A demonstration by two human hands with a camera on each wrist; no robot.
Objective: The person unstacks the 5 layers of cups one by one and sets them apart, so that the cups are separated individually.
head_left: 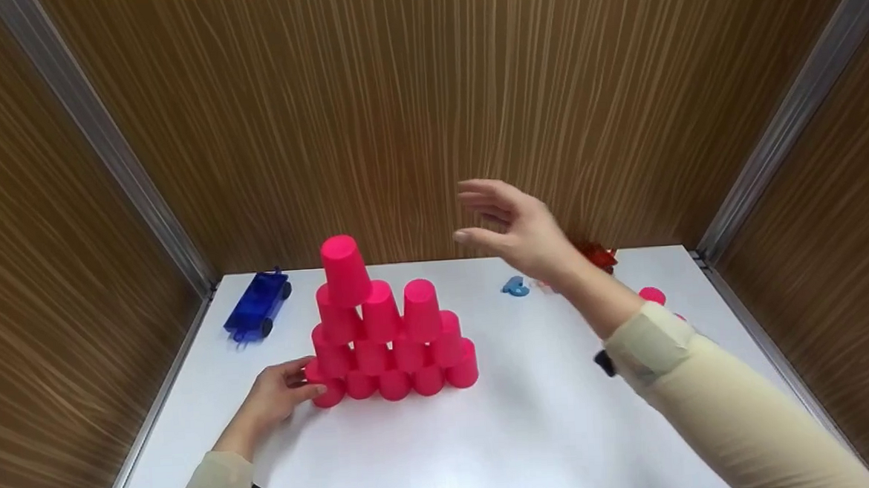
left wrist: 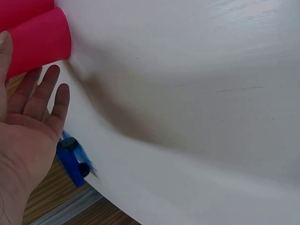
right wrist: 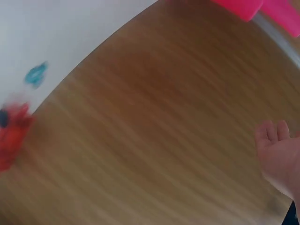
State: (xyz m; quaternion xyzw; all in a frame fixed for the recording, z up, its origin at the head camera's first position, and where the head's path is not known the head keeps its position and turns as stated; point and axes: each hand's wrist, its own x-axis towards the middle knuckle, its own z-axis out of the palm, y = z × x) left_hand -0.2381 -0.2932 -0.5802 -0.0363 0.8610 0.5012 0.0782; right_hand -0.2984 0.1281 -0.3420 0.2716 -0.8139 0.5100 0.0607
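Upside-down pink cups (head_left: 373,356) stand stacked in a stepped pyramid left of the table's middle. One cup (head_left: 343,271) sits highest, at the left end above a row of three. My left hand (head_left: 279,393) grips the leftmost bottom cup (head_left: 328,393), thumb in front and fingers at its far side. In the left wrist view that cup (left wrist: 42,42) lies between thumb and fingers, and the last fingers stretch out loosely. My right hand (head_left: 515,225) is raised in the air to the right of the stack, fingers gently bent and apart, holding nothing.
A blue toy car (head_left: 259,305) stands at the back left. Toward the back right lie a small light-blue piece (head_left: 515,287) and a red toy (head_left: 599,256), partly hidden by my right arm. Another pink item (head_left: 651,294) shows beyond that arm. Wood-grain walls (head_left: 428,125) enclose the white table (head_left: 445,452).
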